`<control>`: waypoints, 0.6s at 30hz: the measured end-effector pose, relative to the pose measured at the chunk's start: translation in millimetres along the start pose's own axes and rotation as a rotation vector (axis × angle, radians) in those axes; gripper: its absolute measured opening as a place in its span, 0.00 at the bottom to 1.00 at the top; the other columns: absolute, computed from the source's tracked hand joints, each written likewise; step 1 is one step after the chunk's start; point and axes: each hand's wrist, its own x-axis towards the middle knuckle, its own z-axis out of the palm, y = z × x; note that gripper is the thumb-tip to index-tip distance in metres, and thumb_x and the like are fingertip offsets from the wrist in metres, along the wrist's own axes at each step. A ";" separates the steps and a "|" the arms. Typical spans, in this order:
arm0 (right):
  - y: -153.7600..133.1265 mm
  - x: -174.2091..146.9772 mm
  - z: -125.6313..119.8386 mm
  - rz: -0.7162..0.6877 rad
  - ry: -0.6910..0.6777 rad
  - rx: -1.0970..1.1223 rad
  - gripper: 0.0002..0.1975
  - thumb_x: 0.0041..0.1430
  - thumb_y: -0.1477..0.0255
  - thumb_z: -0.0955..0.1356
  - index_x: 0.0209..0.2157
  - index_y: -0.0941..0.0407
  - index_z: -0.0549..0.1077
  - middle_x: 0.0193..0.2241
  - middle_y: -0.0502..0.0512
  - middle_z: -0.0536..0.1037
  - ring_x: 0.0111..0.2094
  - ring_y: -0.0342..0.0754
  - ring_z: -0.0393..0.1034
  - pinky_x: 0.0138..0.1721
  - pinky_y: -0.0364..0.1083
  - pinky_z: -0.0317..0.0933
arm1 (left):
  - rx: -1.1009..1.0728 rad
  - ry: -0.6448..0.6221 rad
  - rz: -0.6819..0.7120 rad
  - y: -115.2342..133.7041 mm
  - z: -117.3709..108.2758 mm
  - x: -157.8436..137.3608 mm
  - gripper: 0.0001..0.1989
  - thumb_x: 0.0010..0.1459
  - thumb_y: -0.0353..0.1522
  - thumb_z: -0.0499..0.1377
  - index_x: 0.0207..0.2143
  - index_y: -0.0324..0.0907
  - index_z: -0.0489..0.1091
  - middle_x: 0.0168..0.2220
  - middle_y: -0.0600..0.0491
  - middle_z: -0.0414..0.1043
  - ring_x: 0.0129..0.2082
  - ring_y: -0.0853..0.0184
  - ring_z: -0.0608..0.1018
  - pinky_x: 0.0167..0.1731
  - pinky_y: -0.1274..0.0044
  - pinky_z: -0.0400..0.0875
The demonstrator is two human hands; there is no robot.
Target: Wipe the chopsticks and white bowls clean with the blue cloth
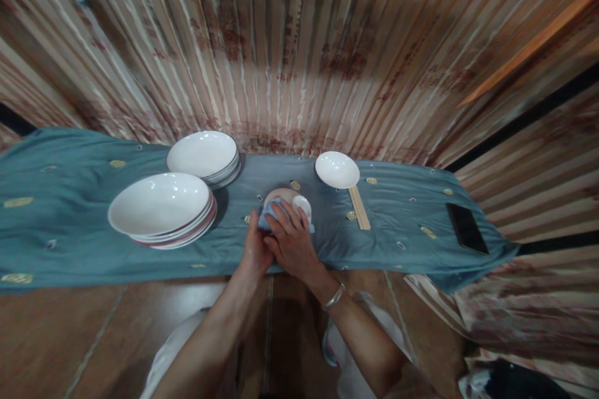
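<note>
The right hand [292,242] holds a soft blue cloth [264,221] on the pinkish dish [279,194]; the left hand [257,249] grips its side. It's probably slippery and breakable: hold the rim.

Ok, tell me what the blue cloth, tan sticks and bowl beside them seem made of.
Blue cloth: soft matte fabric, by its creases. Tan sticks: likely matte wood or bamboo, by colour. White bowl: glossy, highlights suggesting glazed ceramic, possibly melamine.
</note>
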 end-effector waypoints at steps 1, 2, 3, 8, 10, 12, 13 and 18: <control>0.0 1.1 -0.8 0.002 0.011 -0.006 0.20 0.66 0.65 0.61 0.55 0.57 0.67 0.63 0.60 0.64 0.67 0.54 0.46 0.65 0.59 0.38 | 0.009 -0.012 0.007 -0.5 0.8 -0.4 0.25 0.67 0.43 0.44 0.49 0.35 0.72 0.41 0.45 0.80 0.49 0.62 0.78 0.53 0.73 0.68; 0.1 2.1 -1.8 0.005 0.023 -0.012 0.19 0.66 0.65 0.62 0.55 0.57 0.67 0.63 0.60 0.64 0.67 0.54 0.47 0.65 0.59 0.38 | 0.018 -0.024 0.017 -1.2 1.4 -0.6 0.25 0.67 0.42 0.44 0.48 0.35 0.72 0.41 0.45 0.80 0.50 0.62 0.78 0.54 0.73 0.68; 0.3 3.2 -3.0 0.008 0.034 -0.017 0.19 0.66 0.65 0.62 0.55 0.57 0.67 0.62 0.60 0.64 0.67 0.55 0.48 0.65 0.60 0.37 | 0.026 -0.033 0.031 -2.1 1.9 -0.5 0.24 0.67 0.42 0.44 0.48 0.35 0.72 0.41 0.45 0.80 0.50 0.62 0.78 0.54 0.73 0.68; 1.8 9.1 -9.9 0.043 0.060 -0.030 0.19 0.66 0.66 0.62 0.55 0.58 0.68 0.61 0.62 0.66 0.65 0.56 0.50 0.64 0.60 0.38 | 0.025 -0.053 0.111 -9.0 3.1 2.6 0.21 0.66 0.42 0.48 0.43 0.36 0.74 0.42 0.45 0.79 0.53 0.61 0.76 0.56 0.72 0.66; 3.1 10.5 -12.0 0.061 0.069 -0.032 0.19 0.65 0.65 0.63 0.55 0.58 0.68 0.61 0.62 0.66 0.65 0.57 0.51 0.64 0.61 0.38 | 0.021 -0.062 0.123 -11.5 3.2 4.1 0.20 0.64 0.42 0.50 0.43 0.37 0.75 0.44 0.45 0.79 0.53 0.60 0.75 0.56 0.71 0.66; 4.6 11.0 -13.7 0.072 0.080 -0.031 0.20 0.65 0.65 0.63 0.55 0.57 0.68 0.62 0.61 0.65 0.65 0.56 0.51 0.64 0.61 0.38 | 0.030 -0.064 0.117 -13.3 3.2 4.9 0.21 0.65 0.43 0.50 0.43 0.37 0.75 0.45 0.45 0.78 0.54 0.60 0.75 0.57 0.71 0.65; 5.5 10.9 -14.6 0.079 0.082 -0.028 0.20 0.65 0.65 0.63 0.56 0.56 0.68 0.62 0.61 0.65 0.65 0.56 0.51 0.64 0.61 0.38 | 0.036 -0.068 0.110 -13.8 3.3 5.0 0.21 0.65 0.42 0.49 0.44 0.37 0.74 0.45 0.46 0.78 0.54 0.60 0.75 0.57 0.71 0.64; 9.3 10.2 -19.4 0.111 0.093 -0.016 0.19 0.66 0.67 0.61 0.57 0.54 0.67 0.62 0.59 0.64 0.66 0.55 0.49 0.65 0.60 0.37 | 0.062 -0.108 0.094 -14.6 6.7 2.4 0.24 0.66 0.43 0.46 0.50 0.37 0.72 0.47 0.45 0.77 0.57 0.60 0.72 0.59 0.70 0.62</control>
